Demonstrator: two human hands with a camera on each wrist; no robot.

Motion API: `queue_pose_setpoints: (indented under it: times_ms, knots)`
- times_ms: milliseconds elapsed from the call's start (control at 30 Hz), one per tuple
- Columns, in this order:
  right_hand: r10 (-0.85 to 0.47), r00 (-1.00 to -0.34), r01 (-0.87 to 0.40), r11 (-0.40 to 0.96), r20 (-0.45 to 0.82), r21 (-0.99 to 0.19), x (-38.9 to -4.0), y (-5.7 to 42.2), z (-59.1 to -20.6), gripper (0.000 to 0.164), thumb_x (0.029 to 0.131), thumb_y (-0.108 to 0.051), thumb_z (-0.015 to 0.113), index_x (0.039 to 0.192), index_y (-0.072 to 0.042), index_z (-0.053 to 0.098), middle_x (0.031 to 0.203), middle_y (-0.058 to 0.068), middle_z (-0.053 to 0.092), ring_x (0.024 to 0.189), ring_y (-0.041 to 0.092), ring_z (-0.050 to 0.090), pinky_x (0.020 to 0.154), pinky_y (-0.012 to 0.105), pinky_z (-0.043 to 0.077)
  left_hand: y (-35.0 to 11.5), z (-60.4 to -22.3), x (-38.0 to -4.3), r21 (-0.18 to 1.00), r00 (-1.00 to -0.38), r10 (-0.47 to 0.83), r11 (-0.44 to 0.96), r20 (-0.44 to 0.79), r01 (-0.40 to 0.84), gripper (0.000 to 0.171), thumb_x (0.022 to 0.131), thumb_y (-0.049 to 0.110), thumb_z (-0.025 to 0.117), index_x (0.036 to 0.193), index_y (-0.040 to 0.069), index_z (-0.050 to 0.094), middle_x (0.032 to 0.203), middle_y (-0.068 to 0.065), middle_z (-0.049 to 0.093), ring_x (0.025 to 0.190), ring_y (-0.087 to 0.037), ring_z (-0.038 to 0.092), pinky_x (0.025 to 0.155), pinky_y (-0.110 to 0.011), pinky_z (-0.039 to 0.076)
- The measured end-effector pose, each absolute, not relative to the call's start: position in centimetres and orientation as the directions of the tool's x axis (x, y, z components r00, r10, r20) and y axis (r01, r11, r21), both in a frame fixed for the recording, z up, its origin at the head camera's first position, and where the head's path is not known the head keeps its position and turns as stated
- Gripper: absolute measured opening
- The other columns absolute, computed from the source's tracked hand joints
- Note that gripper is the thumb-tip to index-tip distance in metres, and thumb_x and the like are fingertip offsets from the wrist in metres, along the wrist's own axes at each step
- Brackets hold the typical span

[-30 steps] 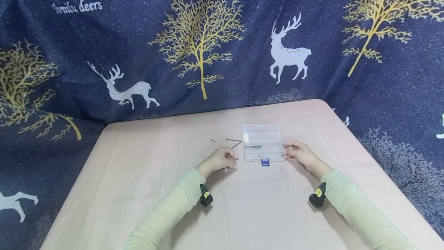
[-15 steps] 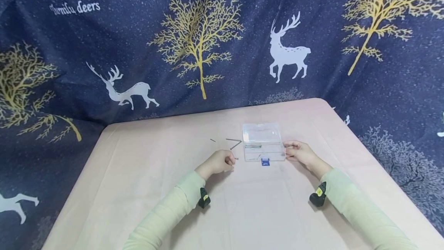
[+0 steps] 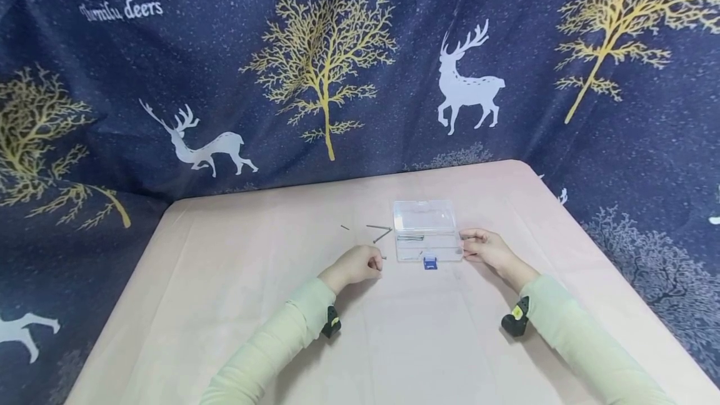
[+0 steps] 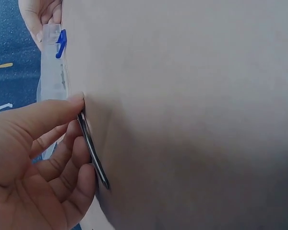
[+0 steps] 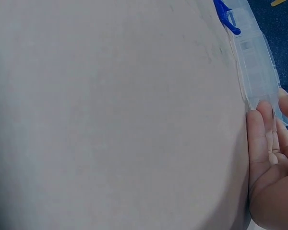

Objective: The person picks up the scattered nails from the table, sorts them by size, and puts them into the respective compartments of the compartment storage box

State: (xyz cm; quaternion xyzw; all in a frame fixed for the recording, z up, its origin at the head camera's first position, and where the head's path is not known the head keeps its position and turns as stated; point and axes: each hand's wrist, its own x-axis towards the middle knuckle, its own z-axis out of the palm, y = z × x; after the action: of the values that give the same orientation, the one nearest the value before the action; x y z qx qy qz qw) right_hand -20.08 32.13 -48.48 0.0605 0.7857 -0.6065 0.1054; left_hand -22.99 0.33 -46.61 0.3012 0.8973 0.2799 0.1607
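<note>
A thin dark metal nail (image 4: 93, 151) with a pointed end is pinched by my left hand (image 3: 355, 265), with thumb and fingertips at its upper part and the other fingers curled behind. In the head view only its small head end shows beyond the fingertips. To the right lies an open clear plastic box (image 3: 441, 255) with a blue latch (image 3: 430, 262) at its front. Several nails (image 3: 410, 238) lie inside the box. My right hand (image 3: 488, 250) holds the box's right end, its thumb and fingers at the corner, as the right wrist view also shows.
Two loose long nails (image 3: 382, 235) lie just left of the box, their ends meeting. A shorter one (image 3: 345, 227) lies farther left. The box's raised lid (image 3: 424, 215) leans back. Behind the pink-covered table (image 3: 253, 230) hangs a dark blue curtain (image 3: 360, 111) with deer and trees.
My left hand has drawn slightly downward and its fingers have closed in; the metal piece seen below them a second ago is now hidden. My right hand and the box have stayed put.
</note>
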Motion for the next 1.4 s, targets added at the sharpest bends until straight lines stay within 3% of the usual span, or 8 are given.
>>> queue_pose_setpoints:
  times_ms: [467, 767, 1000, 1400]
  knots:
    - [-0.028, -0.972, 0.218, 0.263, -0.234, -0.940, -20.11, 32.14, -48.60, 0.049, 0.092, -0.007, 0.055, 0.133, 0.015, 0.037, 0.091, -0.001, 0.063, 0.074, 0.004, 0.061, 0.076, 0.022, 0.057, 0.25, -46.80, -22.82, 0.591, -0.742, 0.664, 0.637, -0.095, 0.495, 0.009, 0.084, 0.006, 0.067, 0.078, 0.008, 0.062, 0.079, -0.001, 0.062, 0.075, -0.011, 0.053, 0.076, -0.027, 0.049]
    - [-0.037, -0.972, 0.217, 0.246, -0.232, -0.945, -20.13, 32.21, -48.82, 0.051, 0.092, -0.006, 0.055, 0.133, 0.016, 0.036, 0.089, -0.004, 0.062, 0.073, 0.004, 0.061, 0.075, 0.021, 0.057, 0.32, -46.97, -22.68, 0.457, -0.679, 0.731, 0.628, -0.069, 0.630, 0.010, 0.089, 0.006, 0.062, 0.079, 0.007, 0.061, 0.081, -0.001, 0.059, 0.078, -0.013, 0.053, 0.081, -0.028, 0.051]
    - [-0.029, -0.972, 0.218, 0.244, -0.232, -0.945, -20.10, 32.22, -48.79, 0.050, 0.092, -0.006, 0.055, 0.133, 0.015, 0.036, 0.087, -0.006, 0.062, 0.072, 0.003, 0.061, 0.074, 0.020, 0.057, 0.53, -46.97, -22.44, 0.394, -0.720, 0.692, 0.677, -0.053, 0.622, 0.007, 0.091, 0.011, 0.061, 0.084, 0.009, 0.063, 0.086, -0.002, 0.062, 0.084, -0.016, 0.059, 0.084, -0.028, 0.052]
    - [-0.028, -0.973, 0.217, 0.246, -0.231, -0.945, -20.05, 32.08, -48.65, 0.050, 0.093, -0.006, 0.055, 0.133, 0.016, 0.036, 0.088, -0.005, 0.062, 0.072, 0.003, 0.061, 0.075, 0.020, 0.057, 0.22, -46.93, -22.54, 0.503, -0.783, 0.621, 0.688, -0.034, 0.523, 0.004, 0.086, 0.008, 0.062, 0.086, 0.008, 0.058, 0.085, -0.002, 0.059, 0.081, -0.015, 0.055, 0.080, -0.031, 0.052]
